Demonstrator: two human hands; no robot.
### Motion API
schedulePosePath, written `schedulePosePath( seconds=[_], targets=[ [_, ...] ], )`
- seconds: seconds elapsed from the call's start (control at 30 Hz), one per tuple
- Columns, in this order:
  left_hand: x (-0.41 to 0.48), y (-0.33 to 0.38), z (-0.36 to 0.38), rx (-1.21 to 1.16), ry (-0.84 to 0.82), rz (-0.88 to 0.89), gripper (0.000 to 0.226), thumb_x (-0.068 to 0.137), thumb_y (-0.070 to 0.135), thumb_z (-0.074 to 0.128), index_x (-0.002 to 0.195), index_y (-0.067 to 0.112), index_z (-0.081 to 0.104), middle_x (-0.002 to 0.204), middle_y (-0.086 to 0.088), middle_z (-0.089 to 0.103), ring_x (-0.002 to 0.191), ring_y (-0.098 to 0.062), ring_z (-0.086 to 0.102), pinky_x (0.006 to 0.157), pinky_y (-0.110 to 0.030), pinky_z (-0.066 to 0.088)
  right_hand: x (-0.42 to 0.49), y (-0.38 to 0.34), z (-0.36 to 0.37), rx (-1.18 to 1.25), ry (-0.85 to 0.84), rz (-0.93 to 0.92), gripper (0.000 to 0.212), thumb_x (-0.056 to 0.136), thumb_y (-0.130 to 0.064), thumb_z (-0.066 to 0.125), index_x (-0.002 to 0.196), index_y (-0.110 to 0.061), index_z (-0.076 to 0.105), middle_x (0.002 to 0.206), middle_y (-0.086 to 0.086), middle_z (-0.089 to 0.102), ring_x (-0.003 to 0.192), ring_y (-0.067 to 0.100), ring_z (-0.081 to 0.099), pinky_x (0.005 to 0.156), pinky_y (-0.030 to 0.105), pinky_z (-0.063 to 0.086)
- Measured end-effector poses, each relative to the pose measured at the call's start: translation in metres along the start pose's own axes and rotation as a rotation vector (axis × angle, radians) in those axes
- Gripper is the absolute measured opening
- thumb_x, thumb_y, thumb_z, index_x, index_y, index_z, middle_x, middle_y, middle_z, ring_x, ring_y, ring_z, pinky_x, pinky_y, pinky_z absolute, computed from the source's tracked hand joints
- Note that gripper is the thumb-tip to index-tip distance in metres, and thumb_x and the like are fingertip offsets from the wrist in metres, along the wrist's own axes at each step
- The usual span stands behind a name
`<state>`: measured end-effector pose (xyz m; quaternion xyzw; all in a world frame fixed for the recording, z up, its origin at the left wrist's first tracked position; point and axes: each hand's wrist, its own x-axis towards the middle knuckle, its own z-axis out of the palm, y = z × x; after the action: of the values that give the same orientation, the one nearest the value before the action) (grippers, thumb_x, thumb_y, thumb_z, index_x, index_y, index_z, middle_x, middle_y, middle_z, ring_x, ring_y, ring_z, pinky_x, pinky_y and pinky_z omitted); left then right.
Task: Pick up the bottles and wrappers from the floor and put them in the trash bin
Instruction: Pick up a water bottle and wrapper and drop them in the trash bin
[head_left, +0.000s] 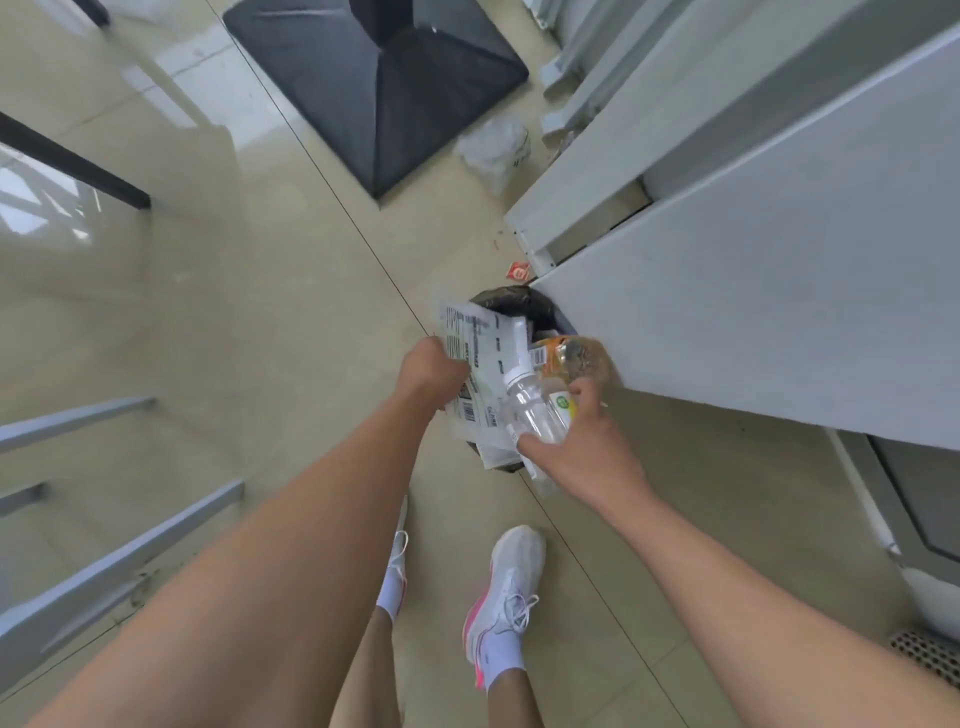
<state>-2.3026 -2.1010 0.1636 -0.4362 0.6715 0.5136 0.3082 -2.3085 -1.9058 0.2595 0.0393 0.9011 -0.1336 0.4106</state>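
While the left hand (434, 370) grips a crumpled white printed plastic wrapper (475, 332) and the right hand (589, 441) clasps a clear plastic bottle with a white cap (530, 410), both hover close together over the black-lined trash bin (511, 301), which stands against a white cabinet (753, 322).

Office-like room, grey cabinets (753, 291), glossy tiled floor (234, 322)

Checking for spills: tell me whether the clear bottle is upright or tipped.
Tipped: the right hand grips the clear bottle slanted, not upright, over the trash bin.
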Motion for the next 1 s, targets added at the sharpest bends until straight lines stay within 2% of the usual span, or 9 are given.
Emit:
schedulePosePath(
  seconds=[0.1,0.2,0.3,0.43,0.6,0.73,0.87,0.93,1.0],
  targets=[
    [0.012,-0.009,0.012,0.093,-0.027,0.042,0.016,0.091,0.012,0.055,0.104,0.01,0.064,0.105,-0.011,0.072,0.093,-0.032,0.069,0.074,-0.037,0.06,0.011,0.011,0.016,-0.063,-0.056,0.094,0.075,0.071,-0.062,0.065,0.132,-0.035,0.031,0.115,0.003,0.059,0.101,0.03,0.062,0.087,0.046,0.055],
    [0.02,-0.019,0.018,0.134,-0.024,0.069,0.014,0.092,0.014,0.057,0.105,0.012,0.062,0.106,-0.011,0.07,0.088,-0.03,0.064,0.072,-0.032,0.051,0.027,0.019,0.022,-0.06,-0.047,0.131,0.073,0.076,-0.067,0.066,0.137,-0.037,0.04,0.126,0.001,0.063,0.112,0.029,0.063,0.091,0.045,0.055],
    [0.028,-0.025,0.02,0.131,-0.03,0.059,0.022,0.094,0.017,0.058,0.113,0.008,0.066,0.106,-0.012,0.073,0.082,-0.028,0.067,0.069,-0.032,0.054,0.046,0.016,0.03,-0.032,-0.084,0.16,0.079,0.071,-0.069,0.071,0.138,-0.035,0.049,0.127,-0.003,0.065,0.112,0.025,0.064,0.091,0.043,0.056],
    [0.038,-0.03,0.025,0.163,-0.047,0.094,0.025,0.096,0.027,0.06,0.117,0.013,0.065,0.108,-0.011,0.072,0.091,-0.028,0.069,0.078,-0.036,0.057,0.065,0.015,0.052,0.037,-0.074,0.284,0.075,0.064,-0.063,0.078,0.129,-0.03,0.058,0.121,-0.001,0.067,0.105,0.026,0.066,0.09,0.042,0.056],
    [0.043,-0.032,0.029,0.129,-0.052,0.128,0.042,0.088,0.045,0.065,0.121,0.019,0.065,0.108,-0.003,0.073,0.096,-0.024,0.069,0.079,-0.037,0.058,0.068,0.015,0.071,0.03,0.007,0.304,0.086,0.06,-0.074,0.069,0.13,-0.027,0.054,0.125,0.001,0.063,0.117,0.033,0.06,0.094,0.045,0.053],
    [0.023,-0.03,0.026,0.039,0.033,0.121,0.055,0.078,0.056,0.067,0.118,0.02,0.057,0.102,0.005,0.067,0.093,-0.017,0.067,0.07,-0.033,0.052,0.052,0.019,0.062,0.083,0.048,0.286,0.079,0.067,-0.072,0.061,0.131,-0.026,0.049,0.128,0.004,0.056,0.116,0.034,0.057,0.091,0.045,0.052],
    [-0.003,-0.023,0.018,0.003,0.067,0.179,0.074,0.083,0.056,0.068,0.143,0.019,0.045,0.128,-0.001,0.063,0.104,-0.02,0.063,0.081,-0.033,0.048,0.033,0.015,0.041,0.097,0.049,0.207,0.072,0.075,-0.07,0.061,0.132,-0.028,0.048,0.131,0.006,0.054,0.118,0.034,0.056,0.093,0.045,0.051],
    [-0.014,-0.017,0.011,0.032,0.089,0.189,0.086,0.088,0.061,0.062,0.155,0.017,0.032,0.149,-0.007,0.05,0.126,-0.027,0.057,0.099,-0.043,0.049,0.024,0.011,0.032,0.103,0.045,0.167,0.074,0.077,-0.068,0.061,0.139,-0.029,0.045,0.136,0.007,0.052,0.122,0.035,0.054,0.096,0.047,0.05],
    [-0.024,-0.016,0.005,0.104,0.112,0.214,0.091,0.092,0.066,0.052,0.162,0.017,0.02,0.163,-0.01,0.034,0.147,-0.031,0.038,0.117,-0.05,0.037,0.019,0.009,0.024,0.095,0.06,0.131,0.077,0.079,-0.066,0.06,0.143,-0.03,0.041,0.14,0.006,0.049,0.126,0.034,0.051,0.096,0.046,0.049]
  ],
)
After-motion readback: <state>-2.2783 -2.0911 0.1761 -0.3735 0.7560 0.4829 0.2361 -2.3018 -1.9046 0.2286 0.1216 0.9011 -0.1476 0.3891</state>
